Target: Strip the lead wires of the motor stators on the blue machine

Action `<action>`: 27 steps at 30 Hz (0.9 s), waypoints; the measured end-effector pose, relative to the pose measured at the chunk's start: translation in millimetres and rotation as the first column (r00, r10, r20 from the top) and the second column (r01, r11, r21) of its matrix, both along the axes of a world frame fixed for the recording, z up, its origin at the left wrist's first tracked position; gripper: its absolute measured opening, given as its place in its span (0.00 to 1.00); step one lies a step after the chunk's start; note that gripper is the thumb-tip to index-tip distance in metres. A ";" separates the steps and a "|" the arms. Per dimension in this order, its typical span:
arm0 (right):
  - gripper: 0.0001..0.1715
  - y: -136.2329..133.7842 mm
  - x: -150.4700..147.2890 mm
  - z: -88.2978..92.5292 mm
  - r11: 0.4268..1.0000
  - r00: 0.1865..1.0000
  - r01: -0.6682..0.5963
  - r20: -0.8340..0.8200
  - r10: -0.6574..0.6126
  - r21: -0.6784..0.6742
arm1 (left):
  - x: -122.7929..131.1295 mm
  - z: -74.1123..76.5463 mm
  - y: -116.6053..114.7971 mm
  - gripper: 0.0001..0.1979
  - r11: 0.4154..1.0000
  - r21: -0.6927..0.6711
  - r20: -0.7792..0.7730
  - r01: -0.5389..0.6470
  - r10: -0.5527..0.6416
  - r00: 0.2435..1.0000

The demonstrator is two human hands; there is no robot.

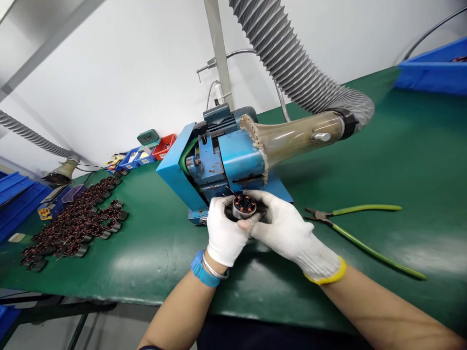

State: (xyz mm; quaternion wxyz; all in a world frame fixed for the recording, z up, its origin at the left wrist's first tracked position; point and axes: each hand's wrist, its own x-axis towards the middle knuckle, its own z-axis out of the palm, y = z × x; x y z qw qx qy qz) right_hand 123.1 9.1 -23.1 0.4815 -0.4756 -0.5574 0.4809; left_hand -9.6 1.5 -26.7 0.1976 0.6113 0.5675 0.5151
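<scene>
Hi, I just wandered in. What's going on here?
A person is holding a round metal part with copper-coloured windings in both gloved hands, the left hand and the right hand, just in front of a blue machine. Many similar-looking parts are spread on the green bench to the left. Green-handled pliers lie spread open to the right, untouched.

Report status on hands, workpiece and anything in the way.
Left hand and right hand gripping round metal part. End face toward camera. Blue machine just beyond; open pliers off to the right, apart from hands.
</scene>
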 end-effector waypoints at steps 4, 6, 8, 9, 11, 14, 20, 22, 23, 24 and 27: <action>0.34 5.1 -7.7 3.9 0.999 0.998 0.033 -0.054 -0.035 -0.036 | 5.5 9.2 10.6 0.24 0.999 -0.020 0.025 -0.029 0.029 0.999; 0.32 9.8 -6.4 6.2 0.999 0.995 0.024 -0.101 -0.027 -0.034 | 7.6 14.5 14.6 0.24 0.999 -0.011 0.007 -0.038 0.038 0.999; 0.32 13.6 -4.6 5.7 0.999 0.992 0.003 -0.129 -0.007 -0.032 | 8.8 18.1 17.7 0.23 0.999 -0.002 -0.023 -0.044 0.044 0.999; 0.33 14.8 -3.8 4.3 1.000 0.991 -0.005 -0.134 0.002 -0.027 | 9.1 19.0 18.6 0.23 0.999 0.007 -0.039 -0.048 0.048 0.998; 0.33 15.1 -3.1 -0.1 1.000 0.992 -0.009 -0.126 0.009 -0.004 | 9.4 18.5 18.7 0.22 0.998 0.031 -0.062 -0.051 0.053 0.997; 0.33 7.9 -3.4 -7.0 0.998 0.995 0.042 -0.094 -0.037 0.050 | 8.6 13.2 11.0 0.21 0.998 0.054 -0.049 -0.020 0.023 0.999; 0.32 -25.0 -5.2 -15.2 0.963 0.994 0.021 0.101 -0.050 0.270 | -4.7 7.2 -27.7 0.24 0.998 0.014 0.083 0.067 -0.068 0.994; 0.33 -32.5 -5.1 -17.2 0.923 0.985 -0.053 0.173 -0.014 0.382 | -13.6 11.3 -39.6 0.24 0.994 -0.071 0.215 0.085 -0.068 0.974; 0.34 -34.9 -4.9 -18.2 0.895 0.979 -0.098 0.203 0.009 0.436 | -18.9 13.6 -44.5 0.23 0.985 -0.125 0.300 0.118 -0.075 0.951; 0.34 -36.5 -4.6 -19.2 0.864 0.971 -0.148 0.236 0.035 0.482 | -24.8 15.3 -48.9 0.21 0.971 -0.169 0.394 0.172 -0.093 0.915; 0.34 -38.4 -3.5 -22.7 0.777 0.943 -0.234 0.332 0.034 0.585 | -45.2 14.4 -58.9 0.18 0.920 -0.178 0.673 0.349 -0.145 0.726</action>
